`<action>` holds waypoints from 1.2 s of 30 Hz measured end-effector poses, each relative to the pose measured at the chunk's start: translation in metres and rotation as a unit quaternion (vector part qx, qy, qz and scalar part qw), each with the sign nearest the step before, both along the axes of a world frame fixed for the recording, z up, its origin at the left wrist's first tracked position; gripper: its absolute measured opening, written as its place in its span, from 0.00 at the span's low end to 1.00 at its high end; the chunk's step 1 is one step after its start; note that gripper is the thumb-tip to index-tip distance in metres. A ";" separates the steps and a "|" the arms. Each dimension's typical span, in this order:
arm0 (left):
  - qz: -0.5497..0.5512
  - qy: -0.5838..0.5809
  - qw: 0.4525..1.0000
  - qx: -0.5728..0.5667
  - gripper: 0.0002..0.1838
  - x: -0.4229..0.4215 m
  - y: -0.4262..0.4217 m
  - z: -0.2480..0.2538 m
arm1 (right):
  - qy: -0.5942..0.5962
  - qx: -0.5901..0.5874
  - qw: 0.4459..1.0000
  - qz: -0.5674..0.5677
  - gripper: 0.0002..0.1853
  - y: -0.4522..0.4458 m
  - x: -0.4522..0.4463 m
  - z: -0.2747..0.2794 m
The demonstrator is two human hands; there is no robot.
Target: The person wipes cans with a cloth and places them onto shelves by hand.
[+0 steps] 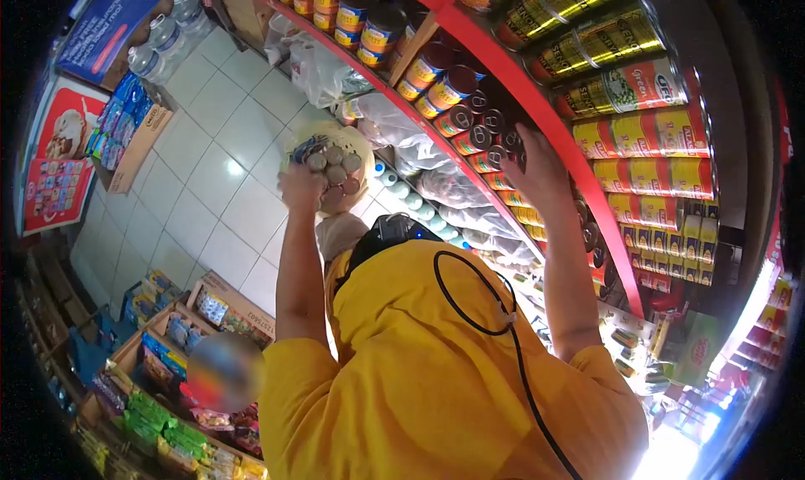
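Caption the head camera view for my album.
Left hand at a basket, right hand near cans on a red-edged shelf.

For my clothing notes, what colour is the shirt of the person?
The shirt is mustard yellow, seen best in the head view.

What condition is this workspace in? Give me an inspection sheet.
Surface: pale tiled floor, bright reflection on it.
Job's things: round items in a pale basket; cans beside a red shelf edge.
Clutter: plastic-covered goods below the cans.
Grip: left hand at the basket, hold unclear; right hand open near the cans.
Cables: black cable looped over the yellow shirt.
Surroundings: large clear bottles, open carton of packets.
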State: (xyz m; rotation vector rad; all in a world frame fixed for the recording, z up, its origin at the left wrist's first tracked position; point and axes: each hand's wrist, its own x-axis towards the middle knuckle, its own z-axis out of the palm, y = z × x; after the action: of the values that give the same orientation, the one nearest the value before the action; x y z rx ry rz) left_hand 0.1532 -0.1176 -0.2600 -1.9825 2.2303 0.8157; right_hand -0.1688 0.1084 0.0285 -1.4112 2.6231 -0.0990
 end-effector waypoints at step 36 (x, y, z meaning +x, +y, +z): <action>-0.126 0.099 0.982 -0.101 0.48 0.018 0.018 -0.064 | -0.077 0.014 0.990 0.113 0.36 0.002 0.047 0.020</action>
State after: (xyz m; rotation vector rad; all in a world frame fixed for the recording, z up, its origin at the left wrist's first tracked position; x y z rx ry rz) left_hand 0.1714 -0.0997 -0.3238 -1.7042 2.7068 0.8162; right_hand -0.1215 0.1105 0.0481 -1.6096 2.3164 -0.1357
